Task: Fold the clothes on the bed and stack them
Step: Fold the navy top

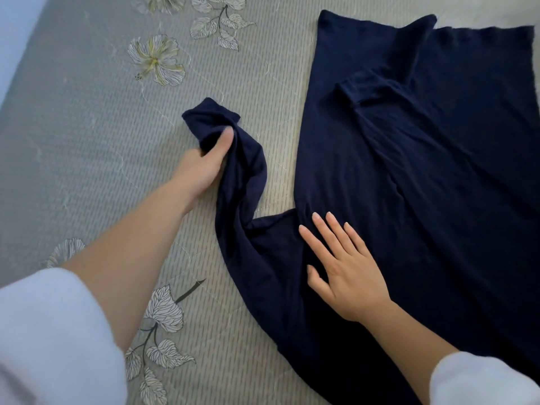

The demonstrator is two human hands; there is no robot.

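Gripping the bunched end of one sleeve (233, 159), the left hand (201, 168) lifts it off the bed (87, 127). Right hand (342, 270): fingers straight, pressed flat on the navy garment (423, 185) near that sleeve's base. Garment spread over the bed's right side, on a grey quilted cover printed with flowers (156, 59) and leaves.

Plain dark navy garment (423, 185), no print, against a bed (87, 141) covered in grey-green fabric with a fine ribbed weave. The cover is printed with white flowers (156, 59) tinged yellow at the centre and white leaves (163, 311) veined in dark outline. The person's sleeves (49, 331) are pale white.
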